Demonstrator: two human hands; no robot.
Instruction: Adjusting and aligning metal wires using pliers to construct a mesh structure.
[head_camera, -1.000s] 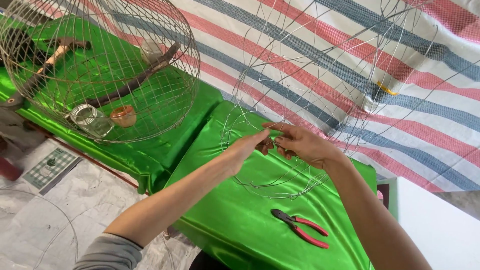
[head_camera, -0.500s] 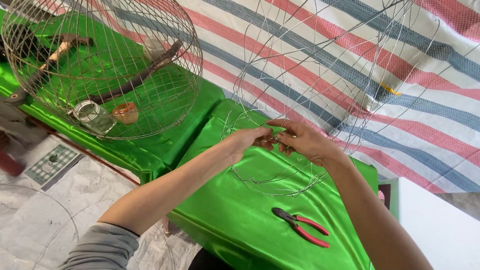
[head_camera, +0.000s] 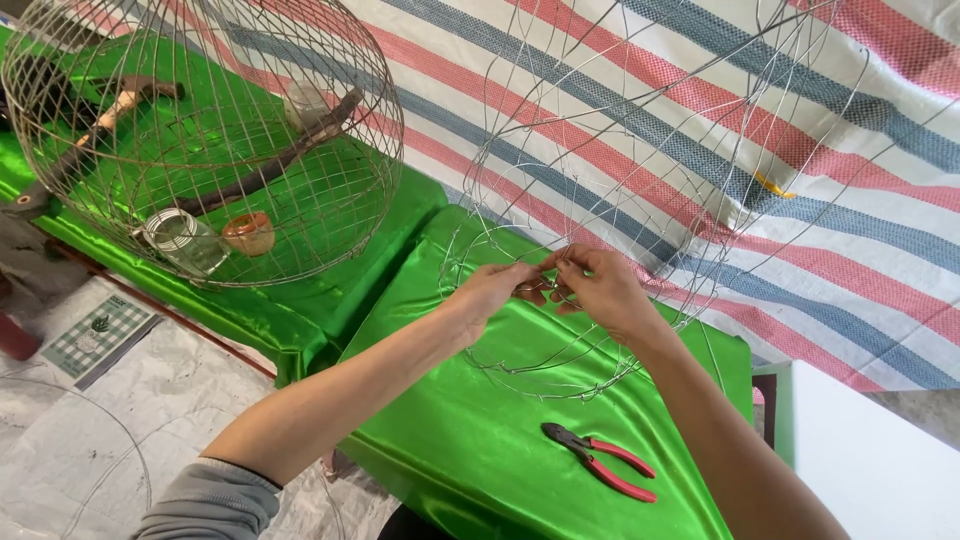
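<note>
At the far left a finished round cage (head_camera: 200, 130) sits near the desk (head_camera: 470, 450) edge. Your left hand (head_camera: 492, 290) and right hand (head_camera: 600, 290) meet at the rim of the unfinished wire frame (head_camera: 620, 180), fingers pinched narrow on a wire, it seems. Below your right forearm, red-handled pliers (head_camera: 600, 460) lie alone on open green cloth, well clear of the edges.

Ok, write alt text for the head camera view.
Two bare hands, left hand and right hand, pinch the wires of an unfinished wire cage frame over a green cloth. Red-handled pliers lie nearby; a finished domed cage sits to the left.
</note>
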